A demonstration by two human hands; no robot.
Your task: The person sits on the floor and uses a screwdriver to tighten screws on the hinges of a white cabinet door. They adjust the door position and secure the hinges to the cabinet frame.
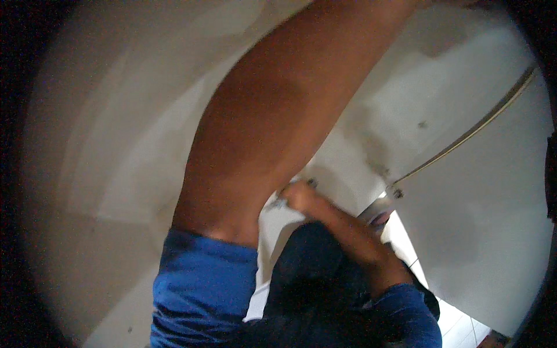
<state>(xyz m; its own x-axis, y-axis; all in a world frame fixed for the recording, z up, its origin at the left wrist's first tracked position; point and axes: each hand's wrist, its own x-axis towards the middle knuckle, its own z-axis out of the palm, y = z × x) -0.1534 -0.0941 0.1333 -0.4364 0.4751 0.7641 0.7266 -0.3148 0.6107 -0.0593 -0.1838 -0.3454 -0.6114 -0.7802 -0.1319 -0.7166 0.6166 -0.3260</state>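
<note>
My left forearm [278, 98], with a blue sleeve pushed above the elbow, stretches up and across a pale surface [116, 116]. My left hand [464, 3] is mostly cut off at the top right edge, its fingers unclear. Below that forearm my right hand [296, 196] is closed around a small metallic thing, partly hidden and too blurred to name, against the pale surface. My right arm reaches up from the lower right in a blue sleeve.
A grey panel [476, 220] with a metal-edged rim stands at the right. A small fitting [398, 192] sits at its inner corner, above a shiny metal piece [371, 209]. My dark-clothed leg [301, 261] is below my hands. White floor tiles [458, 325] show at bottom right.
</note>
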